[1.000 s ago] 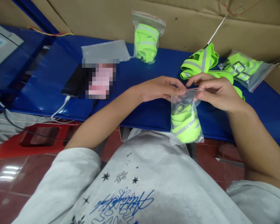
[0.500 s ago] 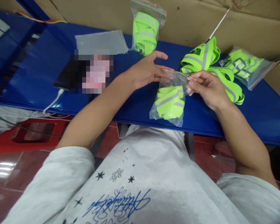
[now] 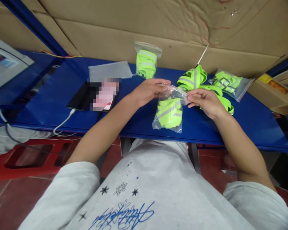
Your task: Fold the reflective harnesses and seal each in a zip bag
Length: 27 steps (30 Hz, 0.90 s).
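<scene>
Well, a blue tabletop (image 3: 254,124) (cardboard (image 3: 105,35) behind) underlies the held bag (image 3: 169,113).

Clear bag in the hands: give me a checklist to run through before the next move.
1. Strap inside the held bag: ok, the bright green bundle shows through the held bag.
2. Right hand on the bag: ok, its fingers pinch the right end of the mouth.
3. Left hand at the bag: ok, its fingers touch the left end; firmness of grip, cannot tell.
4. Seal closed along its whole length: cannot tell, too small to judge.
5. Loose strap in a bag: not ok, it lies unbagged on the blue table.
</scene>
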Motion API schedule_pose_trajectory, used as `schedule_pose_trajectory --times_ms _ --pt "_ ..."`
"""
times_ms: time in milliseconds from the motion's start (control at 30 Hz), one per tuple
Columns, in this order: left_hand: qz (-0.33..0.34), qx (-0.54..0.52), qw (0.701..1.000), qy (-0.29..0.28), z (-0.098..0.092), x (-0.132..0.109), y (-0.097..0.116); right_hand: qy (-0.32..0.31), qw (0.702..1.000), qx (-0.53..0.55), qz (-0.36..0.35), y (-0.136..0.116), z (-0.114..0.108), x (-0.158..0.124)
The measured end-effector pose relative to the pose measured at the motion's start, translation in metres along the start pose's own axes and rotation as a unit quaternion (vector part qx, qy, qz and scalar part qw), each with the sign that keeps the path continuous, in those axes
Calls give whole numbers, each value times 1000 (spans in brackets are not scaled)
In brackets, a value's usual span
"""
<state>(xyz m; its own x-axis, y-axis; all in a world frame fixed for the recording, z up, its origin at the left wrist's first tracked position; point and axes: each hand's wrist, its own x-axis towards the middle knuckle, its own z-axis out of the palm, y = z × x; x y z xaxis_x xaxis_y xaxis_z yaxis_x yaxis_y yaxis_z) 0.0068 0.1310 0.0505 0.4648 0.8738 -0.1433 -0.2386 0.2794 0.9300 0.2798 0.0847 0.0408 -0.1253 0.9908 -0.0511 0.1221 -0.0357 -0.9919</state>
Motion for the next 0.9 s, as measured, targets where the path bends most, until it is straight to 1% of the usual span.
schedule_pose_trajectory --times_ms 67,133,300,367,533,733,900 --pt "-3 1 1000 1 1 1 0 -6 1000 -5 11 1 -2 -1" --pt "-4 -9 1000 -5 1 3 -4 -2 1000 -12 8 2 -2 -2" --pt "-28 -38 998 -38 2 11 -20 8 998 -39 -53 0 1 -2" --pt "-27 -40 998 -37 2 11 -24 7 998 -37 -57 0 1 -2" --pt "28 -24 999 -4 3 8 -23 -1 1000 -26 -12 3 1 0" --pt "72 -17 997 6 6 5 -10 35 997 -14 -65 -2 5 -1" --pt "124 37 991 -21 5 3 -8 44 993 -21 -104 -5 9 -3"
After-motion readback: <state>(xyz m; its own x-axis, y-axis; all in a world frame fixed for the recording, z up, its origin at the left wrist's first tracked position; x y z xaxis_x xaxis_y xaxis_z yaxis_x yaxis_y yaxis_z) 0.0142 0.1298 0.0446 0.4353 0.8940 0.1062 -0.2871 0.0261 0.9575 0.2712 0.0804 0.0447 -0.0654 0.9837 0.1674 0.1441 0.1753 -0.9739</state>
